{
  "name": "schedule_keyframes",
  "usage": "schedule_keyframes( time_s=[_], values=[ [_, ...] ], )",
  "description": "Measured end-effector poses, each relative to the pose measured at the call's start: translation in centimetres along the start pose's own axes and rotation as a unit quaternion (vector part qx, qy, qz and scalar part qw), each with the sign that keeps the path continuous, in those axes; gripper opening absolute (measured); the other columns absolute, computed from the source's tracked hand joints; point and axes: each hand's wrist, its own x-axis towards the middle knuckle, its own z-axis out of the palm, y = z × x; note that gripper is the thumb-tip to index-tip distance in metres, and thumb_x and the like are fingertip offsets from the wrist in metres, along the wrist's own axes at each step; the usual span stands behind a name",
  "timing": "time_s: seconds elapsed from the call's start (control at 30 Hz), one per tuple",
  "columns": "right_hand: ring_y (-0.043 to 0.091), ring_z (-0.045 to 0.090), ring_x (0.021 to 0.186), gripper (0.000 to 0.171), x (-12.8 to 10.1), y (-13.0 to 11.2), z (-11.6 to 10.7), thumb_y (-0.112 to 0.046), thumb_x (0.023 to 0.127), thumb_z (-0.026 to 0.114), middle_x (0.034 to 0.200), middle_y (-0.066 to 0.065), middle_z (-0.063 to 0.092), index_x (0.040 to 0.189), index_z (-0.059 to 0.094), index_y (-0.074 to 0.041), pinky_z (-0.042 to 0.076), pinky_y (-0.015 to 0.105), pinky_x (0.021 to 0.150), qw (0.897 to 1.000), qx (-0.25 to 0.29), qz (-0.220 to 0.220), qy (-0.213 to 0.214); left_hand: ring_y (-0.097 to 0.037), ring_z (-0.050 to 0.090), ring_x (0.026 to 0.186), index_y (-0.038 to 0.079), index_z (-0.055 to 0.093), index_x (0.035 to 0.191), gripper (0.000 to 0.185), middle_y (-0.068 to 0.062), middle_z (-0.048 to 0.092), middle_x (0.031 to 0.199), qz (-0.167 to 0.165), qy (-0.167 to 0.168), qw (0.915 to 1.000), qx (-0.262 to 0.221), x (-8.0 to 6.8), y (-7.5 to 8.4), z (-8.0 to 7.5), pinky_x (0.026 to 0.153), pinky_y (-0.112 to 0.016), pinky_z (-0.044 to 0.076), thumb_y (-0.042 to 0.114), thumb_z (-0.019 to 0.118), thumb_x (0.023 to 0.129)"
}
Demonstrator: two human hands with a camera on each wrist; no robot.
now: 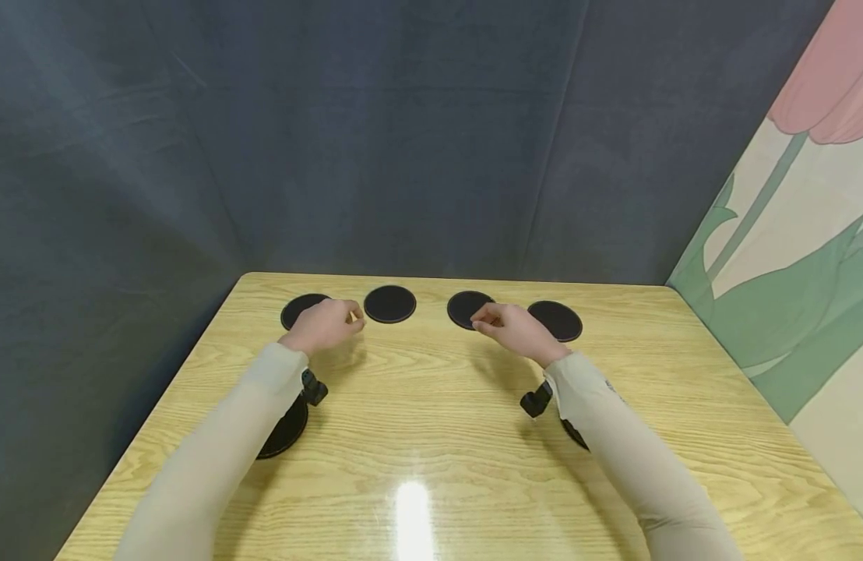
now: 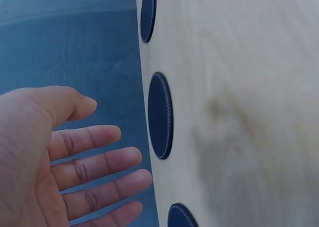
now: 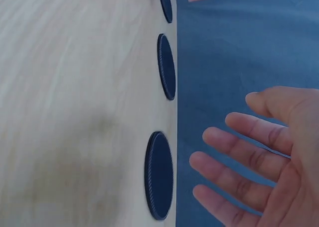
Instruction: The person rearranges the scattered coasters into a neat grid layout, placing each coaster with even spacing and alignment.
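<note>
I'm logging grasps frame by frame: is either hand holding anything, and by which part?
Nothing is held. Left hand and right hand hover open-fingered above the coasters.

My right hand [image 3: 279,162] hovers open over the table edge.
My fingers [image 3: 234,137] are spread and relaxed, holding nothing, just beside a dark round coaster [image 3: 159,175]; a second coaster [image 3: 166,66] lies farther along the wooden table [image 3: 75,102].

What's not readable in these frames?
- Far-left coaster: head view, partly hidden by left hand.
- Coasters under the forearms: head view, mostly covered by sleeves and wrist cameras.
- Third coaster: left wrist view, cut by bottom edge.
- Right hand: contact with coaster unclear.
</note>
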Motion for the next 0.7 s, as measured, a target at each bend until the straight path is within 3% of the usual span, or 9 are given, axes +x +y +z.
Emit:
schedule_keyframes(
  time_s=[0.23, 0.43, 0.57, 0.7],
  values=[
    [0.023, 0.062, 0.103, 0.027, 3.1, -2.4, -0.4, -0.032, 0.101, 0.051, 0.111, 0.007, 0.066, 0.118, 0.064, -0.016, 0.053, 0.042, 0.087, 0.999, 0.039, -0.004, 0.009, -0.018, 0.061, 0.074, 0.013, 0.066, 0.116, 0.031, -0.009, 0.067, 0.11, -0.009, -0.003, 0.9997, -0.023, 1.8, -0.3, -2.0, 0.063, -0.034, 0.049, 0.032, 0.047, 0.1],
    [0.029, 0.062, 0.105, 0.03, 5.4, -3.6, 0.9, -0.028, 0.1, 0.053, 0.113, 0.009, 0.066, 0.122, 0.064, -0.012, 0.053, 0.042, 0.089, 0.995, 0.103, -0.006, 0.012, -0.026, 0.063, 0.097, 0.01, 0.064, 0.122, 0.036, -0.012, 0.064, 0.119, -0.022, 0.004, 0.9973, -0.07, 3.5, -1.0, -1.0, 0.079, -0.042, 0.053, 0.034, 0.048, 0.1],
    [0.036, 0.06, 0.112, 0.033, 6.6, -3.7, 2.2, -0.027, 0.102, 0.05, 0.125, 0.014, 0.061, 0.127, 0.06, -0.008, 0.052, 0.048, 0.094, 0.98, 0.198, 0.009, -0.007, -0.031, 0.059, 0.111, 0.007, 0.059, 0.13, 0.041, -0.014, 0.061, 0.127, -0.035, 0.013, 0.9905, -0.132, 4.3, -1.3, 0.2, 0.089, -0.046, 0.052, 0.032, 0.048, 0.1],
    [0.037, 0.056, 0.119, 0.036, 8.1, -3.5, 3.4, -0.024, 0.103, 0.047, 0.139, 0.018, 0.051, 0.131, 0.055, -0.003, 0.049, 0.05, 0.1, 0.957, 0.29, 0.029, -0.004, -0.033, 0.057, 0.116, 0.004, 0.053, 0.136, 0.044, -0.017, 0.058, 0.131, -0.05, 0.031, 0.9795, -0.193, 5.0, -1.5, 0.9, 0.094, -0.047, 0.05, 0.028, 0.049, 0.099]
  ],
)
